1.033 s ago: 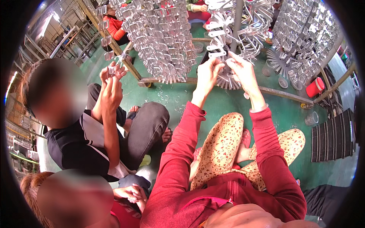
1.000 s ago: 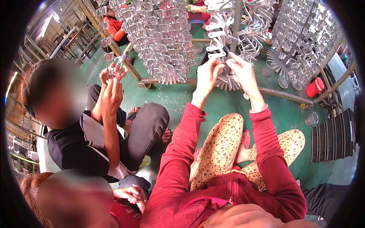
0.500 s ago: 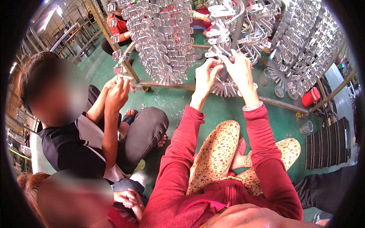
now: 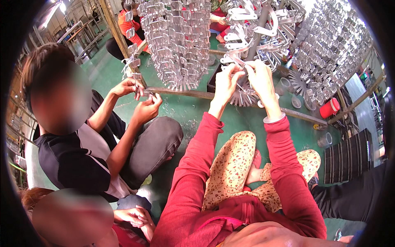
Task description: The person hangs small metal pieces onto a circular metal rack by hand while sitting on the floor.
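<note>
Both my arms, in red sleeves, reach up to a rack hung with curved silver metal parts (image 4: 271, 31). My left hand (image 4: 224, 86) is closed, thumb and fingers pinched together at the lower end of these parts. Close beside it my right hand (image 4: 262, 84) is pinched too, its fingertips nearly meeting the left ones. What lies between the fingertips is too small and covered to make out. Just below and behind the hands, a fan of flat metal prongs (image 4: 243, 98) spreads around the upright pole.
Dense columns of metal pieces (image 4: 175, 45) hang left and right. A wooden bar (image 4: 185, 93) runs low along the rack. Beside me on the left sit two people, the nearer-to-rack one holding a small piece. Clear cups (image 4: 324, 139), a red container (image 4: 330, 108) and a black ribbed panel (image 4: 346, 158) are right.
My hands stay at the same spot, with the fingers slightly shifted. The person at left has lowered their hands from the hanging strand and moved them apart. My view has turned slightly.
</note>
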`<control>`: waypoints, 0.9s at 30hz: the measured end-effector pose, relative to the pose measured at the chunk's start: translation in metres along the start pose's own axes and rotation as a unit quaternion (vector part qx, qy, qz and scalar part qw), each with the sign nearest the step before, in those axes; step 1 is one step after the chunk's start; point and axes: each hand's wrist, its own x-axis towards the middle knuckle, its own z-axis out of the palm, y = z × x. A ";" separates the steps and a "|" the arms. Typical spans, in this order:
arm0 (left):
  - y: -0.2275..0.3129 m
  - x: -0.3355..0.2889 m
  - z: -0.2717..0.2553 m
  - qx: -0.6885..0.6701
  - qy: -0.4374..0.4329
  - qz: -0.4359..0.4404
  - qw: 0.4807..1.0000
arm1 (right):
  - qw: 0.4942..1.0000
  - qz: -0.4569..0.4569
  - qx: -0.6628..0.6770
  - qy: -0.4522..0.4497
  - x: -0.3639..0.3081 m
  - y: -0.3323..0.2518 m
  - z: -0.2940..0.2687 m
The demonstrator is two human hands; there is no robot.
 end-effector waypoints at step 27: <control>0.022 -0.008 0.033 0.057 0.012 0.040 0.997 | 0.999 0.001 0.046 0.005 -0.010 0.019 -0.031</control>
